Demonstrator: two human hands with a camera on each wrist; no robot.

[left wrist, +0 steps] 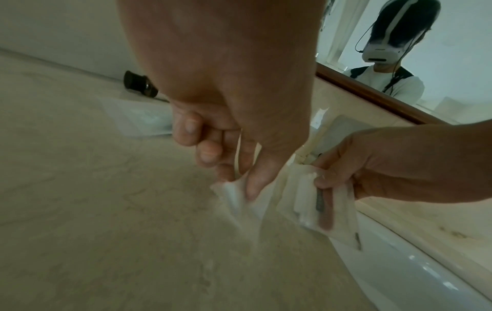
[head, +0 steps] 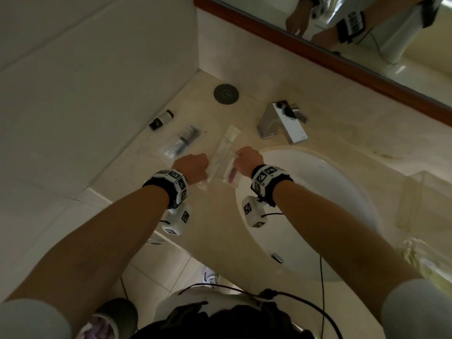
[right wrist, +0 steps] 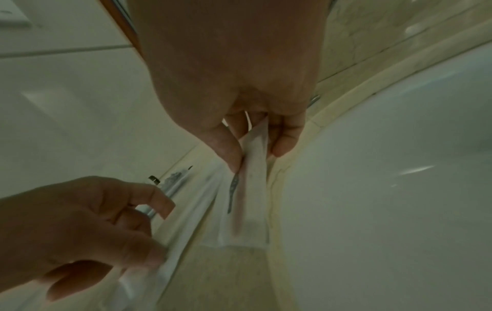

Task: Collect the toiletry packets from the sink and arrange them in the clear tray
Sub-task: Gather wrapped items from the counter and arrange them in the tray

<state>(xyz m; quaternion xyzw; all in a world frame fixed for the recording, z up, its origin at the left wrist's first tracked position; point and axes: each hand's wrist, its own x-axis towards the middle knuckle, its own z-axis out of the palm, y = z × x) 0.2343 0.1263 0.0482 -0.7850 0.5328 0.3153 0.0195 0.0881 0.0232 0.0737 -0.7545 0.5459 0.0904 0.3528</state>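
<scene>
My left hand [head: 193,167] pinches the near end of a long clear packet [head: 221,152] that lies on the beige counter left of the sink [head: 330,196]; the left wrist view shows thumb and fingers of that hand [left wrist: 239,185] closed on its white edge [left wrist: 234,200]. My right hand [head: 241,160] pinches a small clear packet with a reddish item [head: 231,173] at the basin's left rim, held just above the counter [right wrist: 250,189]. A comb packet [head: 181,141] lies farther left. The clear tray [head: 425,192] stands on the counter right of the sink.
A small dark bottle [head: 161,119] lies by the left wall. A chrome faucet [head: 283,122] stands behind the basin, and a round grey cap [head: 226,93] sits in the counter's back corner. A crumpled yellowish bag [head: 425,265] lies at the near right. A mirror [head: 367,33] runs along the back.
</scene>
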